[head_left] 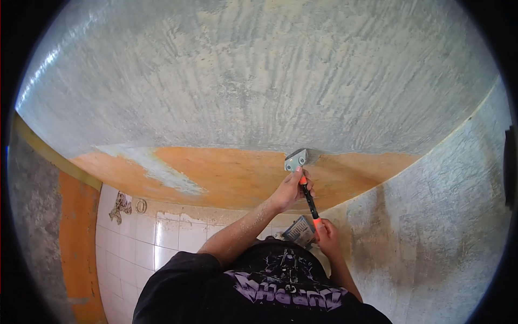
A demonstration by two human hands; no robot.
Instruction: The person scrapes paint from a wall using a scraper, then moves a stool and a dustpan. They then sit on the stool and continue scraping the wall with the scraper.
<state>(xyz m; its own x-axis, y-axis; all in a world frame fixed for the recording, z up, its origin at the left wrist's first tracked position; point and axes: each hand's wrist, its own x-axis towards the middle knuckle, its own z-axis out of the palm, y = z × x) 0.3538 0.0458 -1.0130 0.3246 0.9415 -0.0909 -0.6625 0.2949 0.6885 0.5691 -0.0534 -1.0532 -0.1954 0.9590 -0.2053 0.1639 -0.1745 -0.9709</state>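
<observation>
A long-handled wall scraper [309, 201] with a black and orange handle is in both my hands. My left hand [290, 190] is closed around the handle just below the metal head, with the thumb stretched up towards the head. Lower down, my right hand [327, 238] grips the orange end of the handle. The scraper's metal head [295, 160] lies against the wall, at the border between the orange paint [232, 175] and the grey, streaked surface [253, 97] above it. Pale dust covers my left forearm.
Below the wall is a white tiled floor [129, 232], with a crumpled rag [120, 207] and a ring-shaped item [141, 206] at the left. A blue-grey printed packet [298, 231] lies by my right hand. A grey side wall [421, 232] stands close on the right.
</observation>
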